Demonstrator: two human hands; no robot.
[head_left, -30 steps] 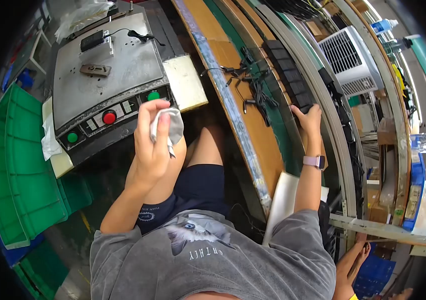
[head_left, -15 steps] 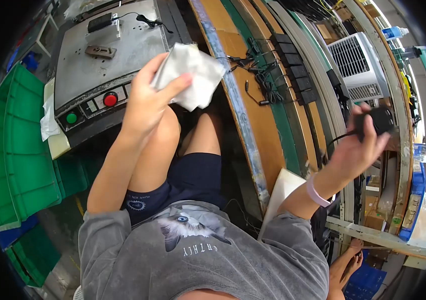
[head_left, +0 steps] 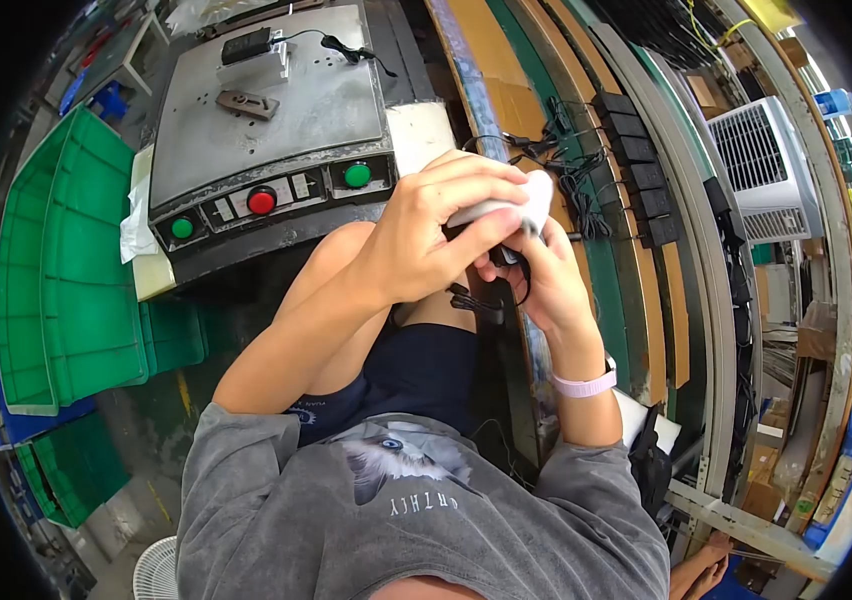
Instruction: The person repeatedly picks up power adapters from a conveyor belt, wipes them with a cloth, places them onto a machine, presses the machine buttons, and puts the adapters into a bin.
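My left hand [head_left: 421, 230] is closed on a folded white cloth [head_left: 538, 200], which is pressed against a black power adapter. The adapter [head_left: 508, 256] sits in my right hand [head_left: 558, 285], its fingers wrapped round it and mostly hidden behind the cloth and my left hand. A black cable [head_left: 473, 300] dangles below the two hands, bundled near its lower part. Both hands meet above my knees, beside the edge of the conveyor bench.
Several black adapters [head_left: 636, 165] with coiled cables lie along the bench [head_left: 611, 300] to the right. At upper left stands a metal-topped machine [head_left: 316, 110] with red and green buttons, bearing another adapter [head_left: 246, 47]. Green crates [head_left: 71, 270] are at far left; a white air cooler [head_left: 766, 170] stands upper right.
My right hand has come in from the far right with the adapter. My left hand has moved right and down with the cloth, and the cloth now meets the adapter.
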